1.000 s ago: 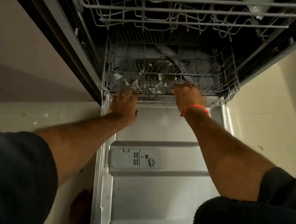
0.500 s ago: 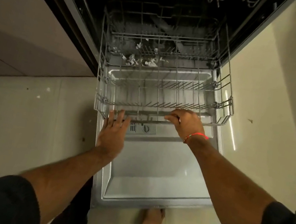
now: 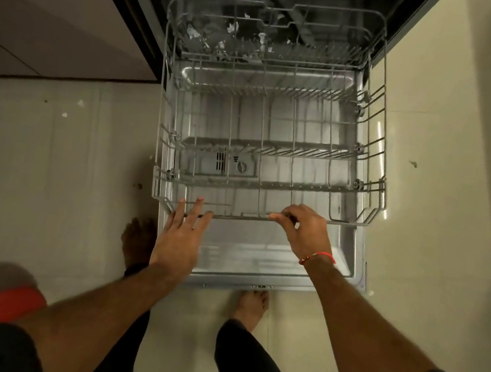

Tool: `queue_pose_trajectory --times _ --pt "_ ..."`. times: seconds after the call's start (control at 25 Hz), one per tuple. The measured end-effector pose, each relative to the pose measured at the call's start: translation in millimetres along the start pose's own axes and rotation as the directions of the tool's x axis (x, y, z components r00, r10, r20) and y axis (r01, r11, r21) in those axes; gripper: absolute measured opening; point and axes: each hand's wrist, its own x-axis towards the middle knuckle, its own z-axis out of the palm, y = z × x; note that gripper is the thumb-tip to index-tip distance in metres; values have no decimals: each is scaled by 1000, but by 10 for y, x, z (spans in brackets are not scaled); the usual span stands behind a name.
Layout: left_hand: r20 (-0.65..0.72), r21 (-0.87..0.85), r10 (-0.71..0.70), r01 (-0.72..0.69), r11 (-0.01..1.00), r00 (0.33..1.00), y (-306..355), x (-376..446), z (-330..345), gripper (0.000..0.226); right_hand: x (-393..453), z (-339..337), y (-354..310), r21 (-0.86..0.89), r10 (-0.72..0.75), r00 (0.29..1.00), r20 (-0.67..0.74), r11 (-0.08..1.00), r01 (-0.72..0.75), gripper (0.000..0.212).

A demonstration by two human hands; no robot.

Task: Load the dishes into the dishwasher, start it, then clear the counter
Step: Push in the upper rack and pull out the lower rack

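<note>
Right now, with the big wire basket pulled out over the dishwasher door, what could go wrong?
1. The lower rack sits far out over the open door; pulling further might roll it off the door's edge.
2. A bare foot stands just under the door's front edge, so it could get bumped.
3. The right hand grips the front wire; the left hand only touches it, so the rack could skew.

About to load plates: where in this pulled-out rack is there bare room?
The lower rack is bare from its front rail back between the tine rows. White scraps clutter the rear. The left hand and right hand occupy the front rail.
</note>
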Motion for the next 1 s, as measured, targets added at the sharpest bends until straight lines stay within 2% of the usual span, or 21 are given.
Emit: queue_pose_trajectory --times 0.16,0.32,0.4,0.48,0.64,0.8,1.0 --pt "135 -17 55 -53 998 989 53 -367 177 101 -397 -16 74 -24 59 992 112 998 -57 31" --pt "316 -141 136 -95 985 939 -37 -440 29 102 -569 -58 -12 11 194 962 192 980 -200 28" --pt "374 -217 174 -96 971 911 -145 -343 -60 98 -523 -137 -117 31 261 930 259 960 -278 34" --pt "344 -278 196 -99 955 918 -268 -274 -93 91 -491 -240 -223 42 290 916 276 949 -313 43" --pt "215 -408 167 -67 911 962 -342 -444 -392 70 -557 -454 -529 174 351 926 138 912 -372 41" --pt "114 -519 87 -15 855 990 -318 -843 -1235 68 -655 -789 -1213 401 360 906 221 814 -421 25" --pt "4 -598 -31 27 801 1000 -343 -1518 -2513 64 -777 -1346 -2523 482 247 925 289 797 -363 23"
